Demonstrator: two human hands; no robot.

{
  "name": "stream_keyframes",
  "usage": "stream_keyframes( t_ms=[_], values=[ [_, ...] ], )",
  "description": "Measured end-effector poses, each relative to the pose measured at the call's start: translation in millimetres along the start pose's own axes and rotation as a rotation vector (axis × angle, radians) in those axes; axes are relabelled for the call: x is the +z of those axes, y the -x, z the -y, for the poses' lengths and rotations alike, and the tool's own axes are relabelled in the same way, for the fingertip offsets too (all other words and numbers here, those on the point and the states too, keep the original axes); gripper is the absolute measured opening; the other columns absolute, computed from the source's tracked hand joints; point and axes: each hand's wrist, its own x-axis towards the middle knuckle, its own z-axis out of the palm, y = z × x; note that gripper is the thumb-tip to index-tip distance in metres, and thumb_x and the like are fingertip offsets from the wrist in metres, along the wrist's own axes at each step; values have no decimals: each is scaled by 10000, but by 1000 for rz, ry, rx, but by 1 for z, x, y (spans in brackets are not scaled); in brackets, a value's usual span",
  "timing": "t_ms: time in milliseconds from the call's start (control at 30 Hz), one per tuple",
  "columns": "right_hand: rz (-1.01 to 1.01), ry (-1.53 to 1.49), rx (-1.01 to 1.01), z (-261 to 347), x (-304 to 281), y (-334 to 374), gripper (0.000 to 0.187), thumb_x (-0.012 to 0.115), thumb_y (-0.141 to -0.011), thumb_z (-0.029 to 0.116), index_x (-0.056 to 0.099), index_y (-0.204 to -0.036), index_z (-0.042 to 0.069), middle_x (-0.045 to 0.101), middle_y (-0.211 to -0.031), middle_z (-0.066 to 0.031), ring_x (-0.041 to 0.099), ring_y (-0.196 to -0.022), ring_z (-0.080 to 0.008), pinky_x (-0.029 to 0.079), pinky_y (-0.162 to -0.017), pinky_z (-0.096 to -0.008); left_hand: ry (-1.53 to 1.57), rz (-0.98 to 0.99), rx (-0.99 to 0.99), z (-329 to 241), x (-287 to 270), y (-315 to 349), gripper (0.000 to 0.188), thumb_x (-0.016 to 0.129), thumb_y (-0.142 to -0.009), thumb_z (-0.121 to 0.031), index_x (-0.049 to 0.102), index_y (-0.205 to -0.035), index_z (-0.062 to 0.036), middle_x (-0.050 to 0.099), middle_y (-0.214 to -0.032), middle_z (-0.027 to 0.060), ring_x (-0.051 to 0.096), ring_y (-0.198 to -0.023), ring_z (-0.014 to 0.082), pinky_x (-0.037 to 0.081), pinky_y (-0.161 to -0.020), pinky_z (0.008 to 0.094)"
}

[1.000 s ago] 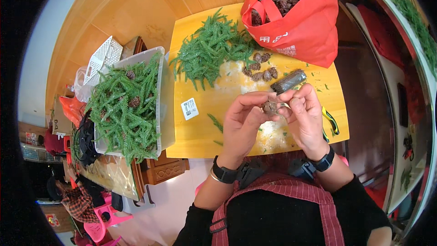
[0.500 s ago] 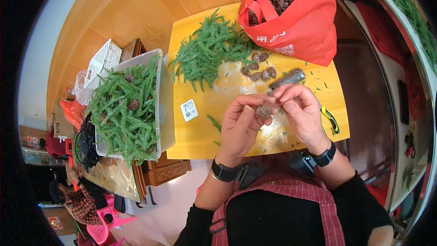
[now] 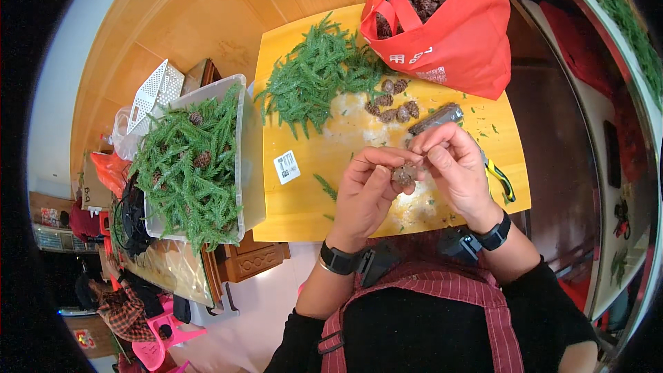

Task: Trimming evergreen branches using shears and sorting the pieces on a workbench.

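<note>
My left hand (image 3: 369, 190) is closed round a small brown pine cone (image 3: 403, 175), its round end showing between thumb and fingers. Close beside it, the thumb and forefinger of my right hand (image 3: 452, 169) are pinched at the cone's upper side, on what looks like a thin wire, mostly hidden by the fingers. Just beyond my hands lies a dark, narrow bundle (image 3: 435, 119) on the yellow table (image 3: 290, 207). Several loose pine cones (image 3: 403, 112) sit next to it. Yellow-and-black handled cutters (image 3: 500, 179) lie right of my right hand.
Green artificial pine sprigs (image 3: 311, 76) are heaped at the table's far left. A red bag (image 3: 456, 48) full of pine cones stands at the far right. Left of the table, a clear plastic bin (image 3: 242, 159) holds sprigs and cones. Another person (image 3: 124, 307) sits at the lower left.
Both hands stay together over the table. The pine cone has turned and shifted slightly nearer to me, and my right fingers have moved a little at its top.
</note>
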Motion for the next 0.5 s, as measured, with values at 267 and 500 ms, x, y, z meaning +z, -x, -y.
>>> stream_keyframes(
  t_ms=[267,500],
  values=[
    [102,184,-30,16,-1,-6,132,589,-860,145,514,-855,36,553,-891,-75,526,-860,-162,423,-786,-293,-62,47,-87,-4,-9,3,204,502,-917,-227,516,-966,-30,556,-1036,134,589,-891,232,492,-704,316],
    [56,277,-53,16,-3,-3,57,570,-850,68,529,-862,30,555,-892,-87,529,-871,-162,417,-801,-291,18,-110,-171,-7,-4,2,231,529,-899,-202,515,-1004,4,574,-1066,143,616,-871,240,500,-710,297]
  ],
)
